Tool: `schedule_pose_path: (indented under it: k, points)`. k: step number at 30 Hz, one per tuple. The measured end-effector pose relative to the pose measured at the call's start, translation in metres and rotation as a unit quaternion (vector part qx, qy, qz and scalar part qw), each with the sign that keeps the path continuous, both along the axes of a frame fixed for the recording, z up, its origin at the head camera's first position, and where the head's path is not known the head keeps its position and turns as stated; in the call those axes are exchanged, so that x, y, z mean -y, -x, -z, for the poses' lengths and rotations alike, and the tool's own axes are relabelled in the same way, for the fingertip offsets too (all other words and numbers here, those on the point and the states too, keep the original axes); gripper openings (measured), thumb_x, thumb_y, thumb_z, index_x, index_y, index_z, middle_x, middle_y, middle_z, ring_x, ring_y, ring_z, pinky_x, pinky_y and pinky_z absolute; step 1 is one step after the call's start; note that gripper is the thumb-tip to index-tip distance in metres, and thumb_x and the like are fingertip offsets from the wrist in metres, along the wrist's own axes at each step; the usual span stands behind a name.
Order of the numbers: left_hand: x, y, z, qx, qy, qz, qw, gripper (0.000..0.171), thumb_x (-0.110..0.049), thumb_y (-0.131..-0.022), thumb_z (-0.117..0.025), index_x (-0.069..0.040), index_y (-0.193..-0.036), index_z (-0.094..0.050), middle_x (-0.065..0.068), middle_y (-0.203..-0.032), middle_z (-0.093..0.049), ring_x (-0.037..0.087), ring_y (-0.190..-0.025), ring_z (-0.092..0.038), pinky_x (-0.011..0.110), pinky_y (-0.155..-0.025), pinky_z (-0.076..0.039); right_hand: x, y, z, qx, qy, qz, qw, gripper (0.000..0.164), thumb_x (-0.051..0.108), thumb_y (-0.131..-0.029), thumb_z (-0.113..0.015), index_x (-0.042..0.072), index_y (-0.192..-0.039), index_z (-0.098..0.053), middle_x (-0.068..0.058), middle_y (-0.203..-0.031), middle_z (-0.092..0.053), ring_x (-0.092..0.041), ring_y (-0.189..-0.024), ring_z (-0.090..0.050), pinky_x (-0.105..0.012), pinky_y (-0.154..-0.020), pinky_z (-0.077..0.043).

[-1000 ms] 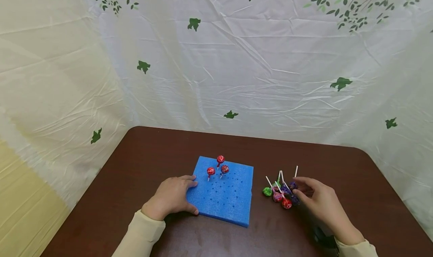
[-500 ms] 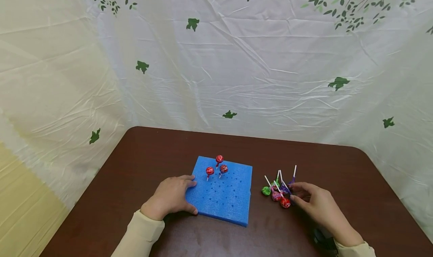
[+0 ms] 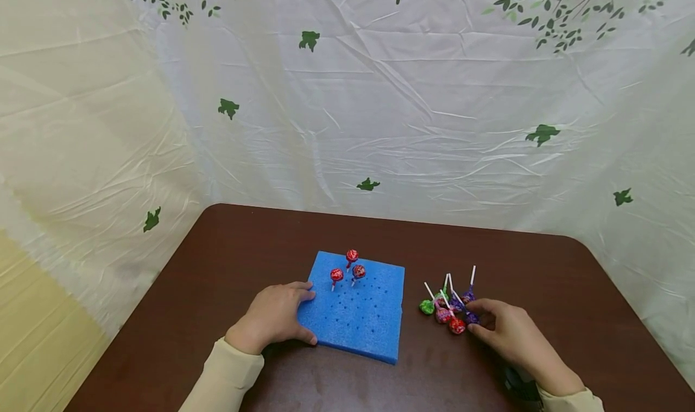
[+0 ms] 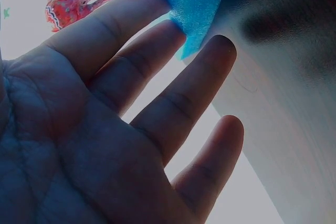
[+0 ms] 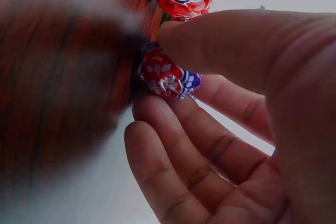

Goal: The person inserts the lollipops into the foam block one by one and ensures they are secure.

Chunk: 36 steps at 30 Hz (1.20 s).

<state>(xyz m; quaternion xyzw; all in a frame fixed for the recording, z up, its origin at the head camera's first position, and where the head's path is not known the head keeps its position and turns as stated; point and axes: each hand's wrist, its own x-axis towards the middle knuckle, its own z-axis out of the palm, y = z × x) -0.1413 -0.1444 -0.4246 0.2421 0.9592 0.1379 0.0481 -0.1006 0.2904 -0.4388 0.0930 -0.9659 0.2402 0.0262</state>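
Note:
A blue foam board (image 3: 355, 315) with rows of small holes lies on the table, and several holes are unfilled. Three red-wrapped lollipops (image 3: 336, 274) stand upright near its far edge. My left hand (image 3: 274, 316) rests at the board's left side, fingers fairly straight and touching its edge, thumb at the near left corner. To the right lies a loose cluster of lollipops, among them a green one (image 3: 426, 307), a pink one (image 3: 443, 315) and a red one (image 3: 457, 326). At its right edge my right hand (image 3: 507, 333) pinches a purple-and-red lollipop (image 5: 165, 74) between thumb and fingers.
The dark brown table (image 3: 260, 243) has rounded far corners. Behind it hangs a pale cloth (image 3: 347, 128) printed with green leaves. Another purple lollipop (image 3: 469, 294) leans beyond my right fingers, its white stick pointing up.
My right hand has shifted slightly toward me, off the lollipop with the raised stick and onto the purple one nearer me. The left hand and the board have stayed put.

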Motion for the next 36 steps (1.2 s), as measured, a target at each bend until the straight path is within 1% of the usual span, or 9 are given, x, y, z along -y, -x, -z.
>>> schedule_pose_path:
  k: [6, 10, 13, 18, 23, 27, 31, 34, 36]
  points:
    - [0.0, 0.0, -0.001, 0.002, -0.003, 0.0, 1.0, 0.081, -0.052, -0.062, -0.091, -0.009, -0.127, -0.069, 0.008, -0.138, -0.059, 0.032, -0.122, -0.058, 0.051, -0.097, -0.047, -0.001, 0.0, -0.003, -0.045, -0.016, 0.004, 0.999, 0.029, 0.01, -0.08, -0.082, 0.01, -0.107, -0.073, 0.001, -0.092, -0.069, -0.009, -0.073, -0.063, -0.03, -0.061, -0.051]
    - [-0.001, -0.001, -0.002, 0.001, -0.005, -0.002, 1.0, 0.081, -0.052, -0.062, -0.091, -0.009, -0.127, -0.069, 0.008, -0.137, -0.059, 0.033, -0.122, -0.058, 0.051, -0.097, -0.047, -0.001, -0.002, -0.008, -0.053, -0.009, 0.008, 0.999, 0.03, 0.01, -0.081, -0.081, 0.01, -0.11, -0.072, -0.006, -0.102, -0.069, -0.015, -0.077, -0.066, -0.034, -0.064, -0.053]
    - [-0.001, -0.002, -0.002, 0.0, -0.006, -0.002, 1.0, 0.081, -0.051, -0.062, -0.091, -0.009, -0.127, -0.069, 0.008, -0.137, -0.059, 0.033, -0.121, -0.058, 0.051, -0.097, -0.047, -0.001, -0.003, -0.013, -0.061, 0.004, 0.012, 0.998, 0.032, 0.009, -0.081, -0.081, 0.01, -0.112, -0.072, -0.007, -0.106, -0.069, -0.015, -0.078, -0.068, -0.033, -0.063, -0.054]
    - [-0.001, -0.002, -0.003, 0.0, -0.008, -0.001, 1.0, 0.081, -0.051, -0.062, -0.091, -0.008, -0.126, -0.069, 0.009, -0.137, -0.059, 0.033, -0.121, -0.058, 0.051, -0.097, -0.047, 0.0, -0.003, -0.018, -0.117, 0.013, 0.016, 0.993, 0.035, 0.005, -0.079, -0.081, 0.01, -0.112, -0.072, -0.002, -0.1, -0.068, -0.012, -0.074, -0.066, -0.029, -0.059, -0.053]
    - [0.0, -0.002, -0.004, 0.001, -0.009, -0.002, 1.0, 0.081, -0.051, -0.062, -0.091, -0.008, -0.126, -0.069, 0.009, -0.137, -0.059, 0.033, -0.122, -0.058, 0.051, -0.097, -0.047, 0.006, -0.002, -0.025, -0.163, 0.035, 0.002, 0.986, 0.036, -0.002, -0.078, -0.08, 0.011, -0.111, -0.072, 0.002, -0.097, -0.065, -0.007, -0.074, -0.063, -0.026, -0.061, -0.055]
    - [0.0, -0.002, -0.004, 0.006, -0.007, -0.003, 1.0, 0.081, -0.051, -0.062, -0.091, -0.008, -0.127, -0.069, 0.009, -0.138, -0.059, 0.033, -0.122, -0.057, 0.052, -0.098, -0.046, 0.014, 0.001, -0.033, -0.175, 0.057, -0.014, 0.983, 0.038, -0.004, -0.08, -0.078, 0.012, -0.113, -0.072, 0.002, -0.1, -0.064, -0.006, -0.077, -0.062, -0.023, -0.064, -0.055]
    - [0.0, -0.002, -0.005, 0.009, -0.005, -0.002, 0.9999, 0.081, -0.052, -0.062, -0.091, -0.009, -0.127, -0.069, 0.009, -0.138, -0.058, 0.033, -0.123, -0.057, 0.052, -0.098, -0.046, 0.025, 0.004, -0.04, -0.175, 0.077, -0.026, 0.981, 0.039, -0.005, -0.082, -0.075, 0.012, -0.117, -0.07, 0.001, -0.105, -0.065, -0.011, -0.082, -0.065, -0.018, -0.069, -0.054]
    - [0.0, -0.002, -0.004, 0.01, -0.005, -0.002, 0.9999, 0.081, -0.052, -0.062, -0.091, -0.009, -0.127, -0.069, 0.008, -0.138, -0.058, 0.033, -0.123, -0.057, 0.052, -0.098, -0.046, 0.034, 0.008, -0.044, -0.168, 0.098, -0.025, 0.981, 0.038, -0.004, -0.085, -0.073, 0.011, -0.119, -0.068, 0.001, -0.104, -0.066, -0.013, -0.083, -0.067, -0.018, -0.069, -0.054]
    - [0.0, -0.002, -0.005, 0.01, -0.005, -0.003, 0.9999, 0.081, -0.052, -0.062, -0.091, -0.009, -0.127, -0.069, 0.008, -0.139, -0.058, 0.033, -0.123, -0.057, 0.052, -0.098, -0.046, 0.041, 0.01, -0.047, -0.163, 0.107, -0.023, 0.98, 0.037, -0.004, -0.086, -0.071, 0.011, -0.12, -0.067, 0.002, -0.1, -0.066, -0.013, -0.081, -0.066, -0.02, -0.067, -0.055]
